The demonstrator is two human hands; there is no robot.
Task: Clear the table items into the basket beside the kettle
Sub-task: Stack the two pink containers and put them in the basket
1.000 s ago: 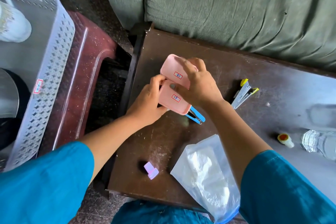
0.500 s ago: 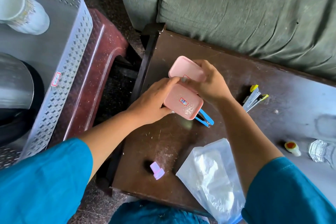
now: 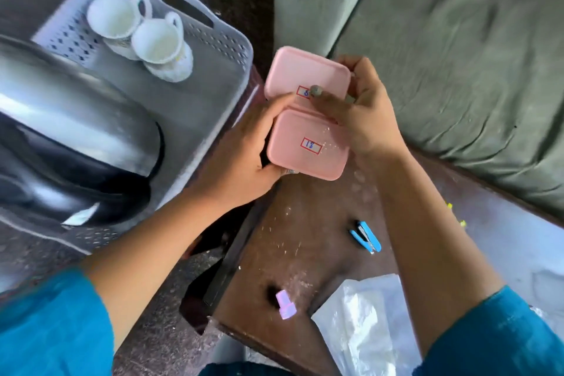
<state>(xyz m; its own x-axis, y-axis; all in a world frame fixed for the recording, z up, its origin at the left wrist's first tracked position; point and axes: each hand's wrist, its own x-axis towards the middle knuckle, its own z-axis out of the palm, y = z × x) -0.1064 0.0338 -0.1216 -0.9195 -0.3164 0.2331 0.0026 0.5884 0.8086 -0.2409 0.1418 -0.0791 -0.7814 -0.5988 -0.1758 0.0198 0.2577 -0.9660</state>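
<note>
Two pink rectangular boxes with small red-framed labels are held together above the table's left end. My left hand (image 3: pixel 241 159) grips the nearer pink box (image 3: pixel 308 143) from its left side. My right hand (image 3: pixel 363 110) holds the farther pink box (image 3: pixel 305 73), fingers across its label. The grey perforated basket (image 3: pixel 232 49) stands just left of the boxes, with two white cups (image 3: pixel 140 30) at its far end. The steel kettle (image 3: pixel 70 137) fills the near left.
On the brown table (image 3: pixel 305 223) lie a blue stapler (image 3: pixel 366 238), a small pink cap (image 3: pixel 285 308) and a clear plastic bag (image 3: pixel 363 323). A green sofa (image 3: pixel 457 55) runs behind the table. Dark floor lies between basket and table.
Both hands have lifted the two pink boxes off the table and carried them left toward the basket. The view has swung left, bringing the kettle and cups into sight.
</note>
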